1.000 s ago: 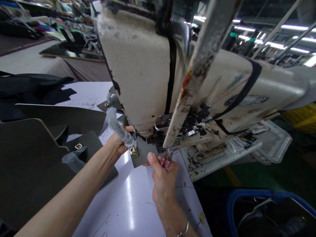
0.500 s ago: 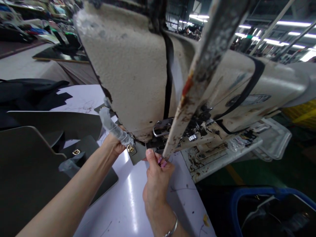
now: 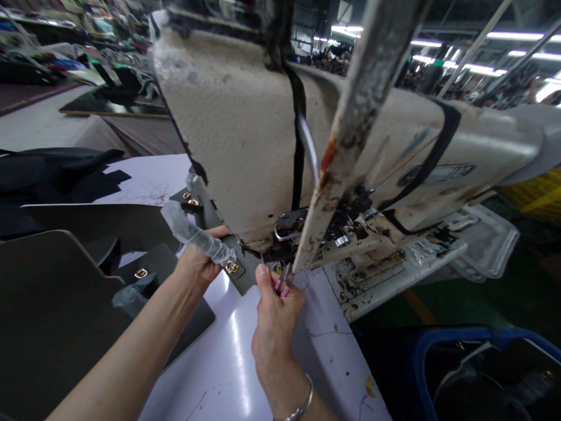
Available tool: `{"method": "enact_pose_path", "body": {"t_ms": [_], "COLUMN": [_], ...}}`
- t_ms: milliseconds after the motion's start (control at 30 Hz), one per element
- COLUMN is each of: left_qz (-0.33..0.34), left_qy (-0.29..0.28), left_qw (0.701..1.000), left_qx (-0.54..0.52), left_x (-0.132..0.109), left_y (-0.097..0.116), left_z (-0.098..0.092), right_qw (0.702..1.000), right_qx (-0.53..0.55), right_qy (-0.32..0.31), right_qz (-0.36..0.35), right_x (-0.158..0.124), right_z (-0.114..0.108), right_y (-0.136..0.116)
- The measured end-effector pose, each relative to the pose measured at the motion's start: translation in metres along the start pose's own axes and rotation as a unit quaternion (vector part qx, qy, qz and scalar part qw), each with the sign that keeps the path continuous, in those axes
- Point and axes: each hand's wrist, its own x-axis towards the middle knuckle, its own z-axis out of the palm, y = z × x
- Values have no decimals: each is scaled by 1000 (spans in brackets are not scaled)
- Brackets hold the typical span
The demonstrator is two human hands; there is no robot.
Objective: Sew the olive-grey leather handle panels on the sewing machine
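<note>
Booth: Fingers (image 3: 262,273) of the right hand (image 3: 274,316) are closed round a small pair of pink-handled snips (image 3: 281,285), thumb on top, blades tipped up toward the needle area.

Floor: And tucked right under the head of the sewing machine (image 3: 245,134). It's a tight spot, so a short pinch grip looks like the way to keep the tips exact.

Booth: Over to the left hand (image 3: 197,266). Its fingers (image 3: 218,231) are clamped on a grey leather piece (image 3: 244,279), gripping it at the end nearest the machine.

Floor: That piece sits half under the head, its near corner out over the white surface (image 3: 228,362). A gold buckle (image 3: 232,267) shows just beside the hand, and clear film (image 3: 193,231) wraps the part running back from it, protection for the finish by the look of it.

Booth: The grip seems to keep the piece taut and steady beside the snips.

Floor: Further out, another buckled piece (image 3: 141,273) lies among dark panels (image 3: 52,304) at the left, and a blue bin (image 3: 456,342) stands low on the right.
</note>
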Motion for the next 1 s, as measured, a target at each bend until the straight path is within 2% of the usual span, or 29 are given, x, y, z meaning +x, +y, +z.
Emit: {"method": "enact_pose_path", "body": {"t_ms": [133, 267, 400, 500, 733, 833, 900, 933, 1000], "left_qz": [5, 11, 29, 33, 42, 35, 32, 13, -86], "left_qy": [18, 27, 123, 186, 260, 263, 250, 232, 141], "left_qw": [1000, 999, 992, 982, 959, 959, 966, 972, 981], "left_qx": [22, 30, -1, -29, -103, -100, -58, -19, 102], "left_x": [3, -15, -46, -68, -100, -103, -108, -113, -128], "left_y": [-2, -6, -18, -35, -68, -74, -75, -74, -69], "left_z": [-17, -22, -27, -32, -27, -29, -39, -46, -64], "right_qw": [1000, 1000, 999, 997, 976, 971, 969, 968, 967], "right_qx": [-9, -2, 1, -41, -164, -184, -192, -193, -193], "right_qy": [-4, -14, -36, -63, -139, -148, -152, -153, -157], "right_qz": [-11, -5, 13, 10, -21, -28, -37, -43, -52], "right_x": [1, 2, 6, 9, 17, 25, 30, 32, 34], "right_z": [-3, -6, -15, -28, -61, -63, -62, -61, -59], "right_y": [-4, -9, -15, -22, -39, -40, -40, -39, -38]}}
